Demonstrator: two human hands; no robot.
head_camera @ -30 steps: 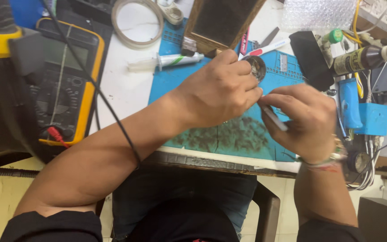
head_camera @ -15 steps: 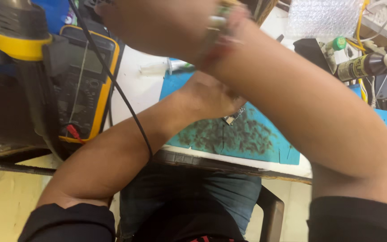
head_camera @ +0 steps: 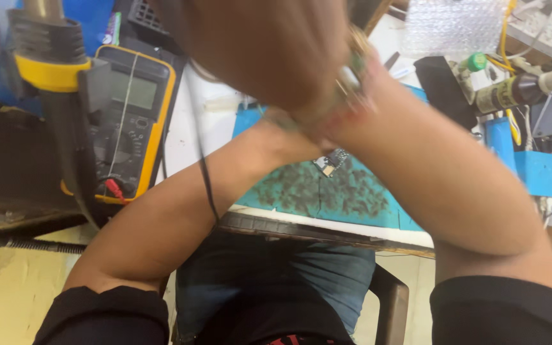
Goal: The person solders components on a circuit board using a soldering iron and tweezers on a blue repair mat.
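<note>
Since a second ago my right hand (head_camera: 257, 51) has left the mat and risen close under the camera, blurred and filling the top of the view, so that its forearm now crosses over my left wrist; my left hand (head_camera: 289, 137) has stayed down where it was; I cannot tell whether the right fingers are curled, spread or carrying anything, since only the back of the hand and the beaded wristband (head_camera: 352, 83) show; the left fingers are hidden under that wrist, so their grip is likewise beyond telling, though the small circuit board (head_camera: 331, 161) peeks out just beside them, lying on or just above the blue work mat (head_camera: 352, 191), whose middle is darkly stained; outward to my left stand the yellow-cased multimeter (head_camera: 129, 121) and the yellow-collared hot-air gun (head_camera: 52, 76), its black cable (head_camera: 204, 172) draped over my left forearm; to my right a soldering iron (head_camera: 519, 89) rests in its holder beside a blue box (head_camera: 535, 172); as I judge it, work on the board is paused midway, neither tool being applied now.
</note>
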